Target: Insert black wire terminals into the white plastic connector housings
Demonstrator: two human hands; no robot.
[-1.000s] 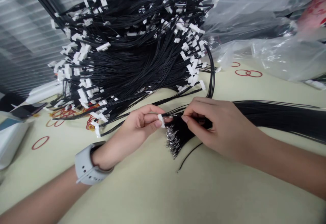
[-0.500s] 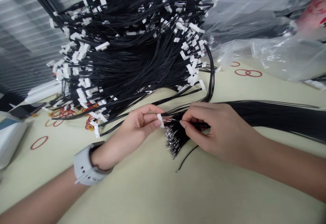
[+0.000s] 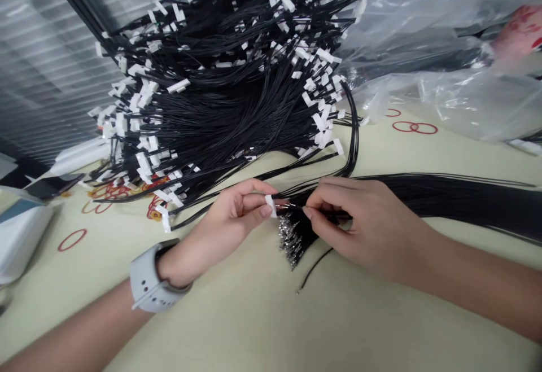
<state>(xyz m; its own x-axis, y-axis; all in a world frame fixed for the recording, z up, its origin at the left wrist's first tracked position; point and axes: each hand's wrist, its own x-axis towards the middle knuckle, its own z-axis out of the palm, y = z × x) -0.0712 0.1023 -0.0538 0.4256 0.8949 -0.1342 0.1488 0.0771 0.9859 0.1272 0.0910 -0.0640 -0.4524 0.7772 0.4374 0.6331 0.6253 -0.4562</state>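
Note:
My left hand [image 3: 239,208] pinches a small white plastic connector [image 3: 270,206] between thumb and fingers. My right hand [image 3: 339,217] pinches a thin black wire [image 3: 322,209] close to that connector, its tip hidden by my fingers. Under my right hand lies a bundle of black wires [image 3: 444,202], which fans out to silver crimped terminals [image 3: 289,240]. One loose black wire [image 3: 315,268] strays below them. Behind my hands rises a large heap of black wires with white connectors [image 3: 220,101].
A smartwatch [image 3: 152,281] with a pale grey strap sits on my left wrist. Clear plastic bags [image 3: 440,73] lie at the back right. Red rubber bands [image 3: 415,128] lie on the cream table mat [image 3: 372,315]. A white object [image 3: 21,236] stands at the left edge.
The whole scene has shifted slightly in view. Both hands keep their pinch on the connector and wire, and the wire stays close to the connector.

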